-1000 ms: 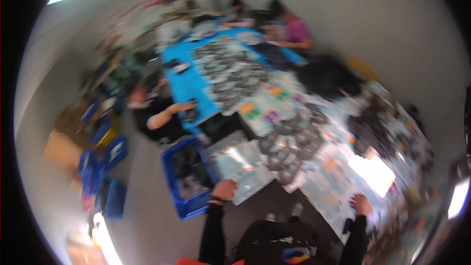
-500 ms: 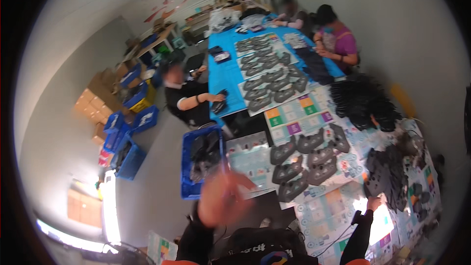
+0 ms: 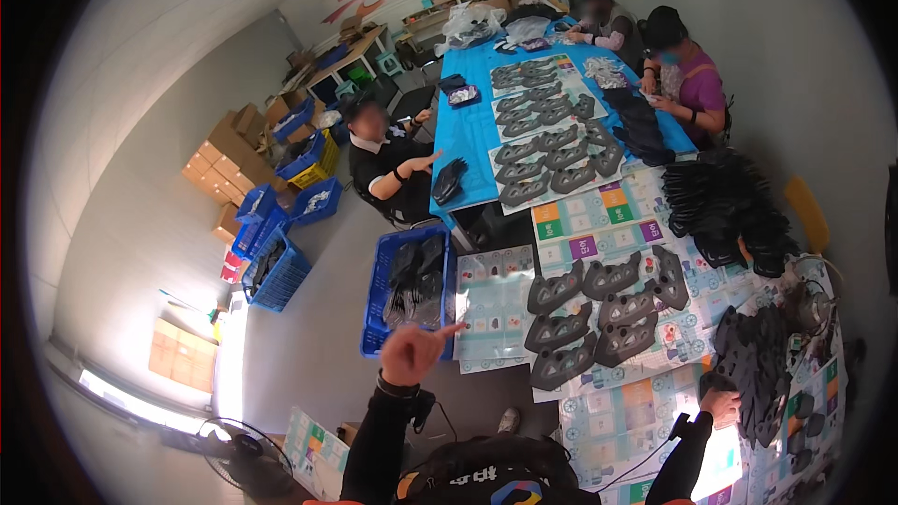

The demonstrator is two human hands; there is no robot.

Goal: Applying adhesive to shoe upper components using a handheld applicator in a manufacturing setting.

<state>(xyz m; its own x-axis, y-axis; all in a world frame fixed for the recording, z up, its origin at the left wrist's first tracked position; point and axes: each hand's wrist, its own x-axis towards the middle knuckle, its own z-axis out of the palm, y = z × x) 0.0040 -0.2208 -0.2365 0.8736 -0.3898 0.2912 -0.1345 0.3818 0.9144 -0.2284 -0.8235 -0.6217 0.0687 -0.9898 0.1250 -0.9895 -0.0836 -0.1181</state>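
My left hand (image 3: pixel 413 353) hovers over the near end of a blue crate (image 3: pixel 371 318) holding dark pieces. One finger points right, the others look bent, and nothing shows in the hand. On the printed table sheet, my right hand (image 3: pixel 720 407) grips a small dark grey rounded piece (image 3: pixel 716 382) at the left edge of a pile of dark grey parts (image 3: pixel 751 365). Its fingertips are partly hidden. Ahead, several dark grey curved plastic parts (image 3: pixel 627 340) with openings lie in rows.
A blue-covered table (image 3: pixel 465 140) carries more rows of grey parts (image 3: pixel 547 151). A person (image 3: pixel 388 164) sits at its left; two others (image 3: pixel 697 93) work at far right. A black heap (image 3: pixel 725 210) lies right. Blue crates (image 3: pixel 279 271) and cartons (image 3: pixel 224 164) stand left; a fan (image 3: pixel 245 449) stands lower left.
The view has shifted, so the tables sit further right and lower. My left hand is no longer blurred. A dark piece now shows at my right hand. The seated person's hand has lifted off a black part.
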